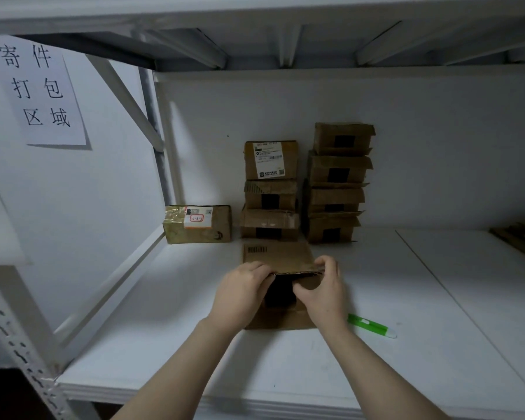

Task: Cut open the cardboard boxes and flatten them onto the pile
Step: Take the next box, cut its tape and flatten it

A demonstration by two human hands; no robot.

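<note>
A small brown cardboard box [281,256] with a barcode on its top lies on the white shelf in front of me. My left hand [241,291] grips its near left edge. My right hand [323,287] pinches the near flap at the right, beside a strip of black tape. A green and white cutter [372,325] lies on the shelf just right of my right wrist, held by neither hand. Behind the box, against the back wall, stand two stacks of taped boxes [270,189] [337,183] and a single labelled box [198,224].
The white shelf board [406,344] ends at a front edge near me. Flat brown cardboard [520,239] shows at the far right edge. A paper sign [41,89] hangs on the left wall, beside the rack's slanted braces. An upper shelf runs overhead.
</note>
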